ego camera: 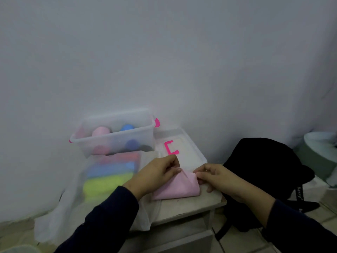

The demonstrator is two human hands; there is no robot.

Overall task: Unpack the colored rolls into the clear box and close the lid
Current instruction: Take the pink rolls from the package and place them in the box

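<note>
low in the middle of the frame, both hands pinch a pink cloth [177,187] lying on the counter [184,207]: the left hand [156,174] grips its upper edge, the right hand [213,175] its right corner. left of them a white bag [76,198] shows yellow, blue and red rolls [109,172]. behind it the clear box [114,132] holds pink and blue rolls, its lid [180,145] off just beside it at right.

Left hand [156,174] and right hand [217,177] were extended forward close together, fingers curled in pinch grips, sleeves dark
</note>
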